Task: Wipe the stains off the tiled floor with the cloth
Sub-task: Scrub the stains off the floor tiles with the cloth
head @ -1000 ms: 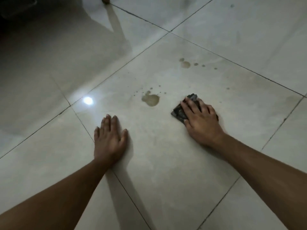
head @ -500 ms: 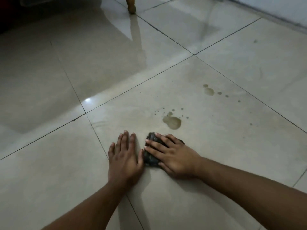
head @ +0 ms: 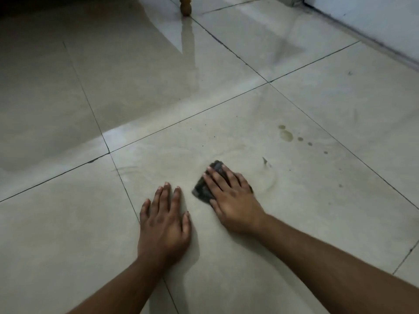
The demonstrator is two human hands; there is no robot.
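Dark cloth (head: 207, 186) flat on tiled floor (head: 294, 223), under right hand (head: 231, 200) — fingers spread, pressing, not gripping. Left hand (head: 164, 219) just beside, flat on tile, holding nothing. Mid-wipe. Brown stains (head: 286, 135) beyond right hand, well apart — next stroke likely reaches forward-right.

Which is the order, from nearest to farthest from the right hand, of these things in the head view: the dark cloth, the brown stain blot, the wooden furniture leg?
1. The dark crumpled cloth, under the right hand, which presses on it.
2. The brown stain blot, beyond the hand, to its right.
3. The turned wooden furniture leg, at the top edge, far ahead.
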